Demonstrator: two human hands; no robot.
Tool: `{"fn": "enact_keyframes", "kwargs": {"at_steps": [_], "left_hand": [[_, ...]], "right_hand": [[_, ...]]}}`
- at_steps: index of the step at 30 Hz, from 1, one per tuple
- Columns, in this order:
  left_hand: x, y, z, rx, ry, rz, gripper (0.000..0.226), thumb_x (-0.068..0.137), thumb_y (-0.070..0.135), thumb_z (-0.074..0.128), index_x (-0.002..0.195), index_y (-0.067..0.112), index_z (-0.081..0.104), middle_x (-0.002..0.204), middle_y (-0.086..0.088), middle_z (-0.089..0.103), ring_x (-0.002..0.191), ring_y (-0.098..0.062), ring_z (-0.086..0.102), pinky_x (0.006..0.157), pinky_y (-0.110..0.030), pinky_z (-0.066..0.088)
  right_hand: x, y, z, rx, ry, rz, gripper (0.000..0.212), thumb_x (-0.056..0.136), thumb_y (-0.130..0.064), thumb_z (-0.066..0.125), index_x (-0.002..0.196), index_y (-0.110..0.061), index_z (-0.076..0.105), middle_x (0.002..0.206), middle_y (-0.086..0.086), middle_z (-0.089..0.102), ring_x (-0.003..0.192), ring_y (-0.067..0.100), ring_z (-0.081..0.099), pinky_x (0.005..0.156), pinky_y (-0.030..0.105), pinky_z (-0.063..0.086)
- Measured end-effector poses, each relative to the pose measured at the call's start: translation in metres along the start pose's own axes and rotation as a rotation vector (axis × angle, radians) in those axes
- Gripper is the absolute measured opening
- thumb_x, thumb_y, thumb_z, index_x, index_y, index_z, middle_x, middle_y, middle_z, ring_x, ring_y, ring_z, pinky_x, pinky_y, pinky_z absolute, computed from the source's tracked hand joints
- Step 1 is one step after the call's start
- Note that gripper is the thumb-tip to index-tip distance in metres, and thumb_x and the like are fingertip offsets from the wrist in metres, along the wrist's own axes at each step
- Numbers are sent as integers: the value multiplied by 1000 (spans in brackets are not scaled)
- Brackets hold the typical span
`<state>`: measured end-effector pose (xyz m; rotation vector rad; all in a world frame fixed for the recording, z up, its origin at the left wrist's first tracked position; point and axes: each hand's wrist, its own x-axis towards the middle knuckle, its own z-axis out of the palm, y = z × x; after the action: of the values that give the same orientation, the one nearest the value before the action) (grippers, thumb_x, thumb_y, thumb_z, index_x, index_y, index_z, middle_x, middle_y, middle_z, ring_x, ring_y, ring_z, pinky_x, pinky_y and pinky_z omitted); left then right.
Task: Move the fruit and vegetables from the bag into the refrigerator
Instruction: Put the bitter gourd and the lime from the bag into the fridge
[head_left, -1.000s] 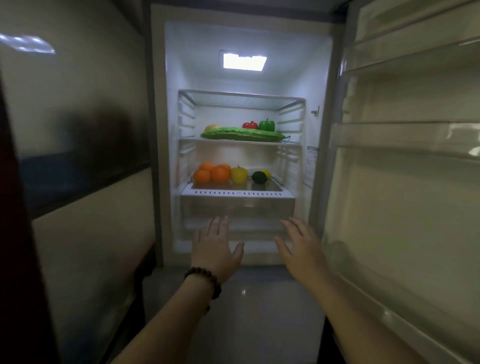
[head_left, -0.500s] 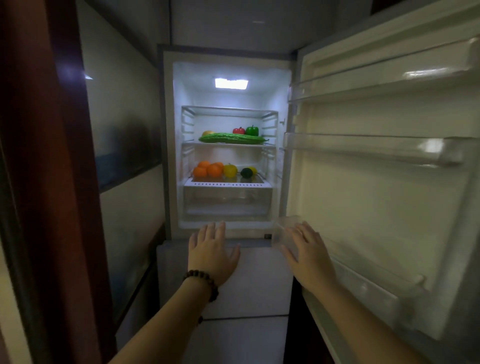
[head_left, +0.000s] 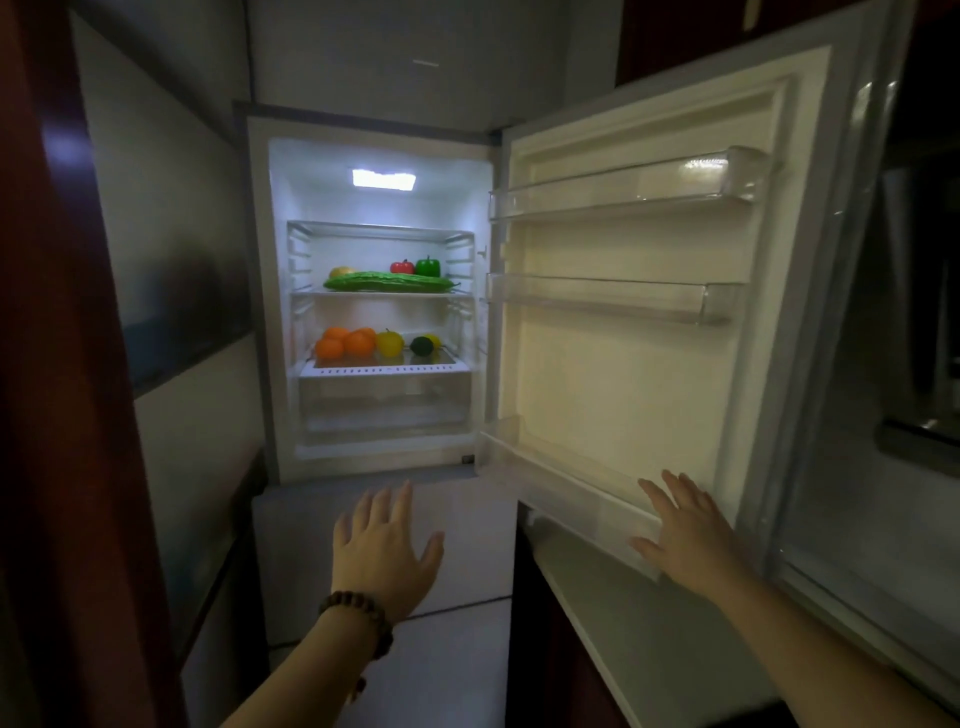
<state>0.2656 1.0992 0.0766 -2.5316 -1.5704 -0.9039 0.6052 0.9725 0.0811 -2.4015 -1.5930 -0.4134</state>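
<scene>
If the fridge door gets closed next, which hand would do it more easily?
Probably the right hand: it is open at the lowest door shelf of the open door. The left hand, also open, hovers before the closed lower compartment, away from the door.

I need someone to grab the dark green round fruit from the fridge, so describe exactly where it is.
Look into the open fridge, at the lower shelf above the clear drawer. The dark green fruit sits toward the right, past the oranges and the yellow fruit. It is the only dark one in that row.
</scene>
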Motion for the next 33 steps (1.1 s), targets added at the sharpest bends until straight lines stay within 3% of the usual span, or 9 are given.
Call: {"fn": "enact_keyframes", "kwargs": {"at_steps": [3,8,17,21,24,27,30,33], "left_hand": [[-7,2,-5,-12,18,2,74,88,61,35,148,22,18,152,-3,28,142,-23,19,115,-44,14],[-22,18,-10,-15,33,1,74,88,60,38,148,22,19,151,-2,30,141,-23,21,114,-44,17],[-46,36,-25,67,4,-85,74,88,60,37,148,25,14,154,-2,23,142,-23,17,116,-46,15],[-56,30,-39,84,18,-121,74,88,58,40,148,25,15,154,-2,23,142,-24,16,116,-46,16],[-57,19,-56,86,29,-164,76,87,57,44,149,26,14,155,-3,21,143,-24,13,116,-46,15],[-58,12,-72,108,60,-185,75,87,55,46,148,25,15,155,-5,18,144,-25,10,117,-46,15],[-60,9,-84,115,90,-201,74,87,55,46,148,25,15,155,-7,18,143,-27,11,116,-47,15],[-64,7,-89,120,105,-202,75,87,56,46,147,25,16,154,-5,19,143,-27,10,116,-48,15]], "right_hand": [[-8,2,2,53,-115,-5,73,86,-48,56,146,-21,23,155,7,20,144,28,9,117,36,15],[-18,-6,7,25,-16,-35,67,86,-43,55,143,-20,26,146,5,34,142,30,15,116,38,19],[-51,-83,7,62,88,-170,73,90,-36,50,149,-12,15,152,13,26,141,39,14,117,46,6],[-64,-120,-15,139,15,-314,68,92,-28,49,149,-15,16,157,12,13,144,33,9,118,42,2],[-76,-129,-45,138,303,-560,53,87,-26,49,139,-18,40,153,11,27,142,30,21,118,45,4],[-80,-120,-71,4,557,-622,47,91,-31,42,138,-21,39,154,6,25,144,27,16,114,55,11],[-67,-107,-80,-89,606,-623,47,94,-36,41,138,-20,41,154,6,26,145,26,14,113,58,13],[-45,-115,-69,-189,535,-736,50,93,-38,38,140,-19,42,156,3,21,145,25,11,115,51,13]]}}
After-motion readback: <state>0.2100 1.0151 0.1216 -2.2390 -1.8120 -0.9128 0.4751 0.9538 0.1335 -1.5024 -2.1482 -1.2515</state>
